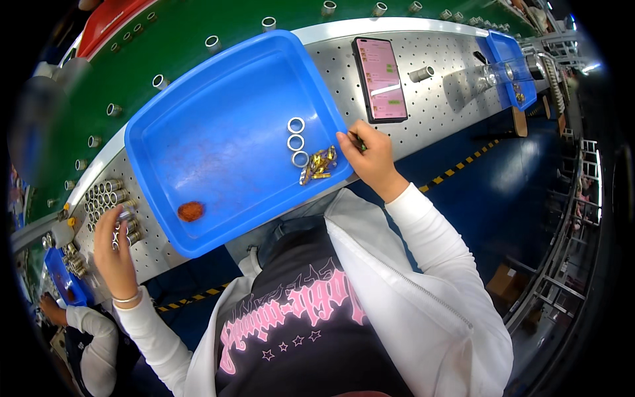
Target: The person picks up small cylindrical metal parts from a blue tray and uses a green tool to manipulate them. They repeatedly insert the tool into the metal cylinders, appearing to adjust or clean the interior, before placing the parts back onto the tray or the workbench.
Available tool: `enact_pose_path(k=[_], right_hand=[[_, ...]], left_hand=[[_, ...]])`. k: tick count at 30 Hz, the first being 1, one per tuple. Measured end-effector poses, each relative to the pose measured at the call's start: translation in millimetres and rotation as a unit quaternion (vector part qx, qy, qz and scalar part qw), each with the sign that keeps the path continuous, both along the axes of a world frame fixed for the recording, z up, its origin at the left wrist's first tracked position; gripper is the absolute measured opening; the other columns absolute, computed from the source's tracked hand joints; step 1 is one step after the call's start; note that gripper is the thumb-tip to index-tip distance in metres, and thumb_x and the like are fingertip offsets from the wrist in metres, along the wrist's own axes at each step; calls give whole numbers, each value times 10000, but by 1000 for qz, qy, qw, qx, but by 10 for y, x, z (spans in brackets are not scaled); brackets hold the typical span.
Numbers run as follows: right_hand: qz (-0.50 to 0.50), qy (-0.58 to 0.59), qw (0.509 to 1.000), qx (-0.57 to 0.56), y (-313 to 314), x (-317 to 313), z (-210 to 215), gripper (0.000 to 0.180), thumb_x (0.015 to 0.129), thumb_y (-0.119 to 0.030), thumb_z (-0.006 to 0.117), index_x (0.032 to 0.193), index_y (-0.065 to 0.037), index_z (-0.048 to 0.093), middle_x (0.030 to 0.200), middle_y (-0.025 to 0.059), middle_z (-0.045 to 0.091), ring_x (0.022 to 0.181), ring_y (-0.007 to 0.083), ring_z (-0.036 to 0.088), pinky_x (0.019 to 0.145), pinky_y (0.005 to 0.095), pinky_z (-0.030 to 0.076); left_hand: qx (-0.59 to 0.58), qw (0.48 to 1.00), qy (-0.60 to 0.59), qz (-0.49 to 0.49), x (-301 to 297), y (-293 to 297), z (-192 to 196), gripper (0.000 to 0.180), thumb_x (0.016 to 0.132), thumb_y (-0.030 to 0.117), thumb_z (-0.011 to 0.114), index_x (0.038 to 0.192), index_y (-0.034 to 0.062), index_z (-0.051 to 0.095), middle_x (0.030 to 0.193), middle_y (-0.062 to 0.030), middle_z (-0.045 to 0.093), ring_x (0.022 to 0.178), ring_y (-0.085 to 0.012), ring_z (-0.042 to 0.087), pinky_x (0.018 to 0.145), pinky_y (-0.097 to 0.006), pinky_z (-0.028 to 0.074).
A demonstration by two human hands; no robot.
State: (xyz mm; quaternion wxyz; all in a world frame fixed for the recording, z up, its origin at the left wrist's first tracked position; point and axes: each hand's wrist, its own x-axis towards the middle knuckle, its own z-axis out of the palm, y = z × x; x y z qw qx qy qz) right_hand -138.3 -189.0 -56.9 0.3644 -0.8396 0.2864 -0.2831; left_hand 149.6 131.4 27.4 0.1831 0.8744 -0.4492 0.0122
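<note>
My left hand (116, 259) reaches into a group of short metal sleeves (106, 196) at the left, its fingers curled round one silvery sleeve (126, 216). My right hand (372, 159) is closed at the right rim of a blue tray (147, 106). A small dark end with a hint of green shows between its fingers; its kind is hidden. Inside the tray, three metal rings (296, 142) lie in a line beside a small pile of gold-coloured pieces (319, 163). A rusty-brown round pad (190, 211) rests in the tray's near left corner.
A phone (381, 79) with a lit screen and a single sleeve (422, 73) lie on the perforated metal table (331, 59). Beyond it, a green belt (185, 30) carries spaced sleeves. Another blue tray (519, 86) is far right. A co-worker's sleeve (98, 344) shows lower left.
</note>
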Motion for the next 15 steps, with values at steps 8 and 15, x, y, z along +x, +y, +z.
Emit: enact_pose_path(k=[8, 15], right_hand=[[24, -4, 1000, -12, -8, 35, -12, 227, 773, -125, 656, 658, -29, 485, 556, 111, 510, 446, 233, 486, 442, 309, 372], [34, -7, 999, -11, -23, 27, -30, 227, 763, -118, 662, 653, -31, 484, 551, 103, 501, 432, 227, 467, 432, 307, 359]], left_hand=[[-36, 995, 16, 91, -388, 15, -371, 222, 845, 24, 575, 1064, 37, 613, 1032, -122, 606, 855, -224, 595, 743, -290, 473], [12, 992, -19, 128, -315, 152, -570, 218, 842, 50, 593, 1059, 40, 614, 1016, -91, 598, 731, -173, 583, 687, -279, 474]])
